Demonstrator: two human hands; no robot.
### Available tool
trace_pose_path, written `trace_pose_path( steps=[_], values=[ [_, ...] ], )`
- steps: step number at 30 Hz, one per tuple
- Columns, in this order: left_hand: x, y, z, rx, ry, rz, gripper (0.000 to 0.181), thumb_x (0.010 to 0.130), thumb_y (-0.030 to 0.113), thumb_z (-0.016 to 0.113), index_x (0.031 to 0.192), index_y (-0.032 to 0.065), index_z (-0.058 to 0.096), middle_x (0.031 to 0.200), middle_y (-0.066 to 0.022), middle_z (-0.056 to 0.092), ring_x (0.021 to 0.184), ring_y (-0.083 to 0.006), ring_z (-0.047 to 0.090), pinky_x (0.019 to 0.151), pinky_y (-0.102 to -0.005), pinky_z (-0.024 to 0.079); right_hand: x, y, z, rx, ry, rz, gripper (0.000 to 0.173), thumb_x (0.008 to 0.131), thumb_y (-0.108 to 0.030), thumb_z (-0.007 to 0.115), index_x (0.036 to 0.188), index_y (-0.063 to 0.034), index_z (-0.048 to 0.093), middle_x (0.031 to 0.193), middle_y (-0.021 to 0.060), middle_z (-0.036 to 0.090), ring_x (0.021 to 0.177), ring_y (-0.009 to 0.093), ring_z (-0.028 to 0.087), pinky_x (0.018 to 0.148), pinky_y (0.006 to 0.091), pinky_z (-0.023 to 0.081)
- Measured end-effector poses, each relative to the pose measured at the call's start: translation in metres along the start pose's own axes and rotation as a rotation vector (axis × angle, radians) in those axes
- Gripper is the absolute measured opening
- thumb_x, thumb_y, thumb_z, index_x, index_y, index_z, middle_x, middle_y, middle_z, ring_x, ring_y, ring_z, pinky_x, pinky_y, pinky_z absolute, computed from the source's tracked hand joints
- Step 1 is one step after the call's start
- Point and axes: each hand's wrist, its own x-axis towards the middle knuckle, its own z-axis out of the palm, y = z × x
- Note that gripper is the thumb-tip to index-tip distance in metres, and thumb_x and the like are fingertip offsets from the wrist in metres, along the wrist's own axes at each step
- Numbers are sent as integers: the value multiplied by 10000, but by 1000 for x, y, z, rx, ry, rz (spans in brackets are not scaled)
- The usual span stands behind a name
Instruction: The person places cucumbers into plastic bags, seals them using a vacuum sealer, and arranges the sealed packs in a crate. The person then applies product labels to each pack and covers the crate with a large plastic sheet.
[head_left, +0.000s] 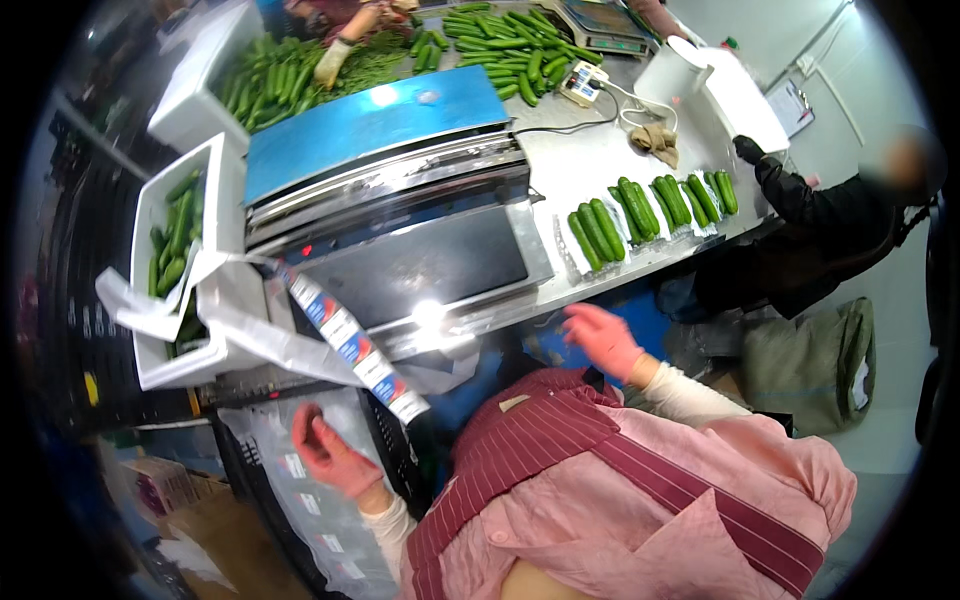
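Note:
My left hand (334, 454), in a pink glove, hangs over a black crate (259, 469) with its fingers curled and nothing visible in them. Clear plastic packs (322, 517) bearing small labels lie in that crate. A strip of printed labels (349, 341) droops beside this hand, from the front left of a wrapping machine (420, 262). My right hand (606, 341), also pink-gloved, is empty, with fingers loosely spread just off the metal table's front edge. Beyond it, several white trays of cucumbers (596, 234) stand in a row on the metal table (555, 157).
White foam boxes (225, 172) of cucumbers stand at the left. Loose cucumbers (510, 49), a scale (604, 26), a power strip (583, 82) and a brown cloth (655, 142) sit farther back. Another person's gloved hand (332, 64) is among greens; a person in black (825, 217) stands right.

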Motion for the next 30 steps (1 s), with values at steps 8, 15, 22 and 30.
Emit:
trace_pose_path(
  steps=[8,15,22,30],
  values=[
    [-21,64,322,0,-1109,39,487,946,196,623,1366,3,467,1276,-138,579,1098,-185,581,984,-303,447,81,62,-109,625,251,465,305,938,-129,496,1190,41,481,1012,190,643,899,287,697,729,370,596],
    [-55,-9,496,556,-1504,126,1030,798,642,637,1483,-32,265,1442,-301,392,1380,-389,344,1130,-416,305,112,47,-117,184,182,533,314,883,-201,573,1054,60,542,879,177,682,725,243,709,606,368,575],
    [-67,-37,514,697,-1481,445,730,806,598,633,1281,48,570,1197,-223,579,1158,-369,500,1001,-434,405,124,70,-99,-394,418,539,409,839,-351,570,1069,-13,584,976,186,701,781,356,693,844,403,508],
    [-74,-31,503,567,-1428,221,612,818,541,660,1267,131,584,1205,-205,506,1054,-377,579,913,-429,473,116,64,-80,573,717,465,203,906,-170,595,998,-18,495,795,111,612,565,188,634,499,319,483]
  ],
)
